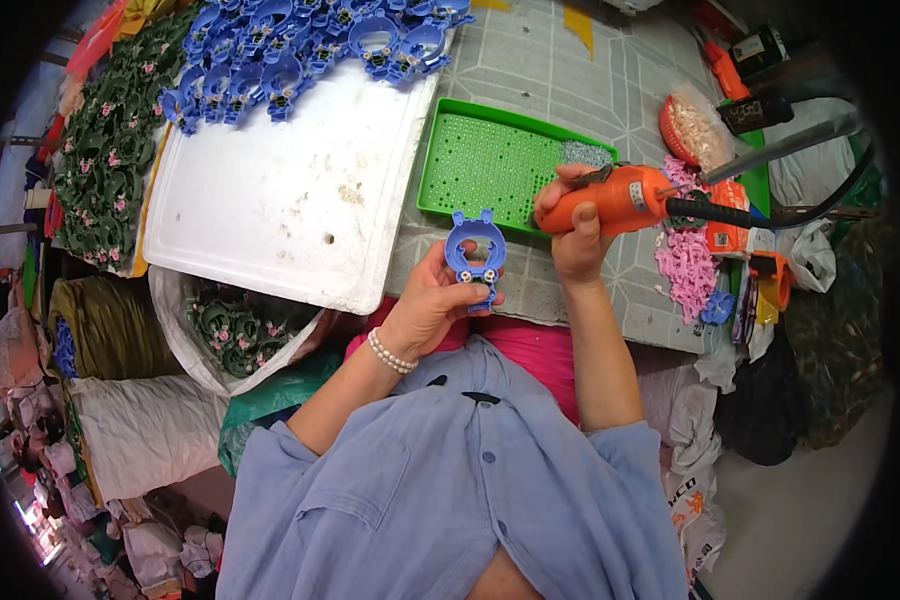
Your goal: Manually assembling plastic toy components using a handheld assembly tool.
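My left hand (438, 300), a beaded bracelet at its wrist, is closed on a blue plastic part (461, 236). The part has a round open ring, two small ear-like tabs on top and pale and dark bits at its lower end. Wrapped round an orange electric screwdriver (620, 200) is my right hand (578, 240). The screwdriver lies roughly sideways over the right end of a green tray (440, 150), its black cord running off to the right. Small silvery screws (586, 153) are heaped in the tray's far right corner. The two hands are apart.
A white foam board (290, 190) lies left of the tray, with many blue parts (280, 75) piled at its far edge. Dark green parts (110, 160) are heaped farther left; a sack (195, 350) below holds more. Pink parts (685, 270) and a red basket (676, 130) are at right.
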The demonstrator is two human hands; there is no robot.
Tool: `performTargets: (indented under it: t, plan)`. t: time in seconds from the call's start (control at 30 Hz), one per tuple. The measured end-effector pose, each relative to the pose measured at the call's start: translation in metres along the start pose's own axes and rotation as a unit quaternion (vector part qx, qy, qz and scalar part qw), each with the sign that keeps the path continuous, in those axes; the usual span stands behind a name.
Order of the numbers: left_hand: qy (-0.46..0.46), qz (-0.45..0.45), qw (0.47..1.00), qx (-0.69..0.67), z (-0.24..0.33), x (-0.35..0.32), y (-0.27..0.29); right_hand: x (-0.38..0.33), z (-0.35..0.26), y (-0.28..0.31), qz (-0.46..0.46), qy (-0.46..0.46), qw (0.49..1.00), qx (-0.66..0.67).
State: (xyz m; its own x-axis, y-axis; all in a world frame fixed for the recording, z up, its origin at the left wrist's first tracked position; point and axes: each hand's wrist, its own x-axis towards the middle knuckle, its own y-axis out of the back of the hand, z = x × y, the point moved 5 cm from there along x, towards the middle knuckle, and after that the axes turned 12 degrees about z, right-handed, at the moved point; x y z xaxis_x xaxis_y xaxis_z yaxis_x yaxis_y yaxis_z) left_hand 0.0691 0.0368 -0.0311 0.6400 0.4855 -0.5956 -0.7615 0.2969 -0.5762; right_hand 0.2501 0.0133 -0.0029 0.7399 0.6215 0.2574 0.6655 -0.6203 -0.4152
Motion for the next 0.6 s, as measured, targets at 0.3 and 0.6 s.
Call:
performTargets:
  t: [0.3,0.6]
  plan:
    - [-0.009,0.011,1.0,0.009,-0.0047,0.0043,0.0005,0.0009,0.0003,0.0005,0.004,-0.002,1.0,-0.006]
    - [-0.016,0.027,0.999,0.019,-0.0098,0.0109,0.0032,0.0007,-0.0026,-0.0023,0.009,0.003,1.0,-0.018]
